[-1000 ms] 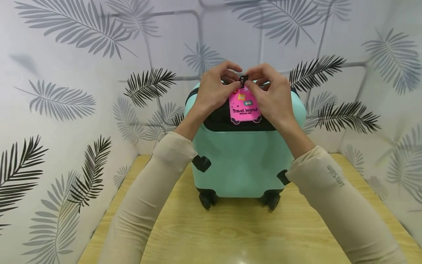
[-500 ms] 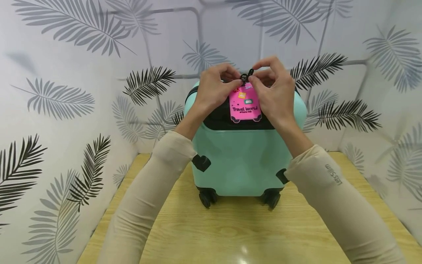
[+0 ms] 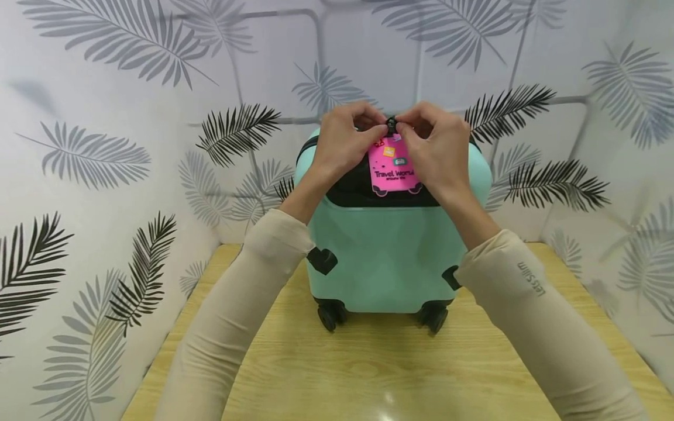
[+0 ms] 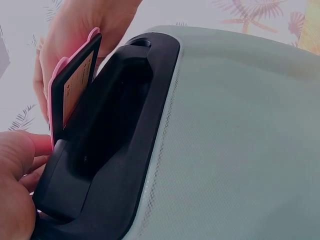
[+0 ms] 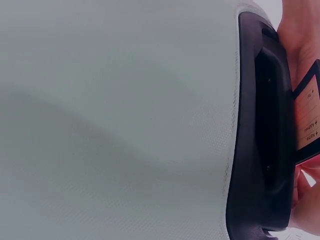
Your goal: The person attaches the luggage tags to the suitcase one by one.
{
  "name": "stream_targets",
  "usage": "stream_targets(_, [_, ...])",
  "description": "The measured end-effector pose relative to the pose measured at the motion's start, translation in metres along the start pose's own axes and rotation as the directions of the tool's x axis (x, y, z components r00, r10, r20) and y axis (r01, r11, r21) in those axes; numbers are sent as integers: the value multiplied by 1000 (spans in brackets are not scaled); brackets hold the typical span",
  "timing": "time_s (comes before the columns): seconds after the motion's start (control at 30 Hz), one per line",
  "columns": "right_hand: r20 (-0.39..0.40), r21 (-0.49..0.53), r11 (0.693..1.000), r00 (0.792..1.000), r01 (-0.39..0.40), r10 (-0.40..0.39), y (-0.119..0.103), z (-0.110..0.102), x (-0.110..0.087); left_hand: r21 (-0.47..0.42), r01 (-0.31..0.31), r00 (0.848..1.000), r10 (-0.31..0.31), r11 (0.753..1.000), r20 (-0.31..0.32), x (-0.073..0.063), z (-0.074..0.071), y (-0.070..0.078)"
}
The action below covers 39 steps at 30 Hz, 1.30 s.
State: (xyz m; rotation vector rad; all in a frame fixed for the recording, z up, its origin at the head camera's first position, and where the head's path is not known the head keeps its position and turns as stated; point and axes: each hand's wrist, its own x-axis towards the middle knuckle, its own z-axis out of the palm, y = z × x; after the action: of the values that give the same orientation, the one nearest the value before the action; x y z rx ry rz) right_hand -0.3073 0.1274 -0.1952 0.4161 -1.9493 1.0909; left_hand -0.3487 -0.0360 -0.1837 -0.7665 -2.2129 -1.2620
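A pink luggage tag (image 3: 394, 166) printed "Travel World" hangs in front of the suitcase's black handle area (image 3: 347, 190). Its short black strap (image 3: 392, 125) stands up above it, between both hands. My left hand (image 3: 339, 137) pinches the tag's upper left edge beside the strap. With thumb and fingertips, my right hand (image 3: 437, 146) pinches the strap from the other side. The mint-green suitcase (image 3: 381, 257) stands upright on its wheels. In the left wrist view the tag's back shows an orange name card (image 4: 77, 90). The strap's fastening is mostly hidden by fingers.
Beneath the suitcase is a wood-grain table (image 3: 363, 374). Black fittings (image 3: 322, 260) stick out at the suitcase's sides. A wall covering (image 3: 131, 117) with grey and black leaf prints encloses the table at the back and sides.
The strap's loose end stuck up at the right fingers half a second ago; now it is gathered closer to the tag's top. The right fingers have lowered and come nearer the left hand.
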Motion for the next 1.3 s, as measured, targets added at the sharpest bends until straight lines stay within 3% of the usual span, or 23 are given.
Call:
stream_targets(0.67, [79, -58, 995, 993, -84, 89, -4, -4, 6, -39, -62, 998, 62, 997, -1, 1, -1, 3])
stream_targets(1.03, [133, -97, 981, 975, -166, 178, -7, -7, 11, -18, -88, 996, 88, 996, -2, 0, 1, 0])
stream_targets(1.17, [199, -112, 970, 951, -216, 235, -9, -10, 17, -9, -105, 994, 105, 994, 0, -1, 1, -1])
stream_targets(1.3, [309, -121, 945, 893, -305, 328, -13, -15, 25, -5, -129, 992, 129, 992, 0, -3, 1, -2])
